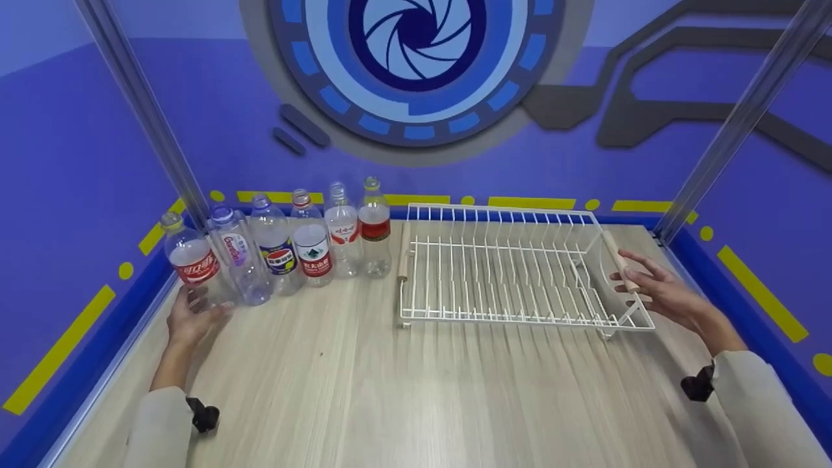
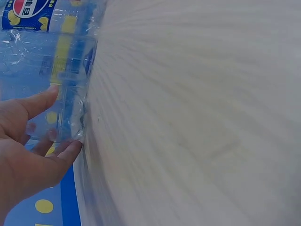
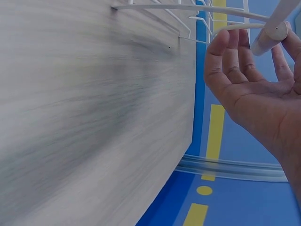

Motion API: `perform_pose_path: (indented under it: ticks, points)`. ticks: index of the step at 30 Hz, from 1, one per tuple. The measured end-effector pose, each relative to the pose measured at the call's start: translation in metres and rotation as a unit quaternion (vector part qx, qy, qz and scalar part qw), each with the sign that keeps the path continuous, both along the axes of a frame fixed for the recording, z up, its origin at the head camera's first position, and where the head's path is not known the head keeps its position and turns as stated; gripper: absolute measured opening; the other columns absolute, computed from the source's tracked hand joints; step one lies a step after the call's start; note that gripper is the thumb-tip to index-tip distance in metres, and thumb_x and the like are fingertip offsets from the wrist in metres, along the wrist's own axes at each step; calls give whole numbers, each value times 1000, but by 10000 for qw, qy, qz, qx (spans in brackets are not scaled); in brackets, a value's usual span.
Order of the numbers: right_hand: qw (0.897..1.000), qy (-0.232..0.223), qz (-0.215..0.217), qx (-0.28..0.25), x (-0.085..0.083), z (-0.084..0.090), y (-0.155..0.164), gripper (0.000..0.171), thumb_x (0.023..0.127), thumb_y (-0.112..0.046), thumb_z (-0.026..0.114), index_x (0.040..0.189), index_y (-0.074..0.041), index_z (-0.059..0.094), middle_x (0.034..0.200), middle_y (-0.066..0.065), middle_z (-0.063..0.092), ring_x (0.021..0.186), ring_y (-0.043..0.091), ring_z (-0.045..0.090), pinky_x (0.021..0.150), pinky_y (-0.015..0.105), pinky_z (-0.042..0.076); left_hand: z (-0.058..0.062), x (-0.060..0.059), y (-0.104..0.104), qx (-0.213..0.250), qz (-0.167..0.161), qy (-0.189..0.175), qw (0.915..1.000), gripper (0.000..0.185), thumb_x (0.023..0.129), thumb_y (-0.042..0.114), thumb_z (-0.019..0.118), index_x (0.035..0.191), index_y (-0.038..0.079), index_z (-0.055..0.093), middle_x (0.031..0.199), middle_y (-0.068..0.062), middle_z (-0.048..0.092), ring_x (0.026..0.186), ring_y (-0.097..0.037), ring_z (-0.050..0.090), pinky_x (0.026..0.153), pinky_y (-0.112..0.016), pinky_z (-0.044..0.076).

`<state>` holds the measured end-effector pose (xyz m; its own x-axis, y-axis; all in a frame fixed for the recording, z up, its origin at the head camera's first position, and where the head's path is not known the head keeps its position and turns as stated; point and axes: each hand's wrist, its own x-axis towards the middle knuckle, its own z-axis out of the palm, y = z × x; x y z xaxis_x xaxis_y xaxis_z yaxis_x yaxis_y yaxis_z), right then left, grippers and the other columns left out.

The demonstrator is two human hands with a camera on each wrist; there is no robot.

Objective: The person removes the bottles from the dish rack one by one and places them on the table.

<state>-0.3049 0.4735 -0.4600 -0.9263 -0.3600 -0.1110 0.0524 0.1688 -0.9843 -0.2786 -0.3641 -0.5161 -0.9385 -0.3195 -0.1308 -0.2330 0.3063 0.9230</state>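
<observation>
**Pale wood, six bottles and a white rack**

Wood-grain table (image 1: 338, 377) fills the near ground, with both sleeved forearms entering from 6 o'clock. At about 9 o'clock the left hand (image 1: 188, 318) lies at the foot of the red-labelled bottle (image 1: 192, 260); in the left wrist view its thumb and fingers (image 2: 44, 101) curl loosely round the clear base, touching it. At about 3 o'clock the right hand (image 1: 656, 289) is spread wide, fingers relaxed, around the wooden handle (image 1: 621, 260) on the right end of the white wire dish rack (image 1: 513, 273); the right wrist view shows the handle's end (image 3: 269, 37) by the fingertips, though whether they touch it I cannot tell.

Farther back, towards 10 o'clock, the bottle stands first in a row of six clear plastic bottles, next to a purple-labelled bottle (image 1: 237, 253) and a blue-labelled bottle (image 1: 278, 250). The rack sits just right of the row. Beyond, at 12 o'clock, rises a blue wall (image 1: 97, 130) with yellow dashes.
</observation>
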Motion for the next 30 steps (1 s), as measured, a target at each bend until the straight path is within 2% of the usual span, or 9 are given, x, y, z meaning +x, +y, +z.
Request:
perform_pose_path:
  ticks: [11,16,18,21,25,30]
  points:
    - [9999,-37,44,112,1,-4,-4,54,113,-21,37,163,-22,18,129,-6,66,114,10,66,89,28,59,-3,-1,-9,-30,-365,-279,9989,89,97,8,65,164,7,7,170,-23,11,156,-47,17,124,-57,26]
    - [9997,40,51,215,-4,-4,-7,54,113,-22,37,163,-21,17,128,-7,66,113,7,66,88,27,59,-1,4,-13,-150,-574,-371,9975,93,99,13,63,164,6,-3,170,-24,4,156,-47,12,125,-57,21]
    - [9996,76,69,257,-6,-3,-8,54,113,-22,37,163,-21,17,128,-7,66,112,6,67,89,27,59,-1,7,-14,-179,-543,-411,9975,95,99,16,64,163,5,-5,170,-26,4,156,-47,12,126,-56,19]
    - [9992,126,117,362,-7,-2,-8,54,113,-22,37,163,-21,18,129,-7,65,112,6,66,89,28,59,0,12,-15,-180,-325,-371,9986,95,98,16,66,163,3,-1,169,-27,10,156,-46,15,126,-55,21]
    - [9960,297,142,835,-3,4,-1,55,112,-22,38,164,-22,20,128,-15,66,114,6,65,89,26,58,8,15,-12,-305,-174,-327,9988,90,98,17,66,163,-1,6,167,-28,18,155,-46,20,125,-55,24]
    - [9863,466,194,1569,4,18,8,59,112,-24,41,165,-19,17,126,-23,66,116,-1,63,90,22,55,30,22,-12,-641,-544,-627,9945,84,103,28,57,161,-5,5,166,-31,14,154,-50,17,123,-59,26]
